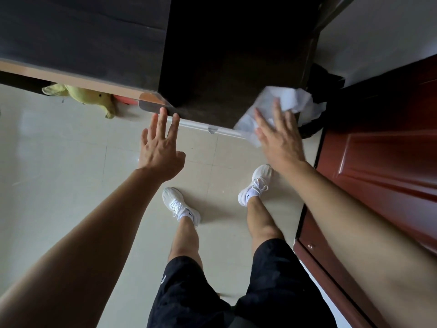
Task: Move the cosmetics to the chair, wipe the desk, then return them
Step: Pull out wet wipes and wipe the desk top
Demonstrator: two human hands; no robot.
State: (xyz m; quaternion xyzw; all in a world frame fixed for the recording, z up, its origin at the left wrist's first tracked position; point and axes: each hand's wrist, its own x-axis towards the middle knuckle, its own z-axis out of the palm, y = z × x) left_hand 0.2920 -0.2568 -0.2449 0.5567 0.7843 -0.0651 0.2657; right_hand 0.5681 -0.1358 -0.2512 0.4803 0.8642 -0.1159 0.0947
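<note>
The dark desk (224, 67) fills the top of the head view, with a clear protective strip along its front edge. My right hand (276, 136) lies flat with spread fingers on a crumpled white tissue (290, 100), pressing it against the desk's near right corner. The tissue is blurred. My left hand (160, 147) is open with straight fingers, its fingertips touching the desk's front edge near the corner guard. No cosmetics and no chair show in this view.
A black bin (324, 84) with white paper in it stands just right of the desk. A red-brown door (383, 162) runs along the right. A yellow plush toy (87, 95) lies under the left furniture edge. My feet stand on pale floor tiles (59, 162).
</note>
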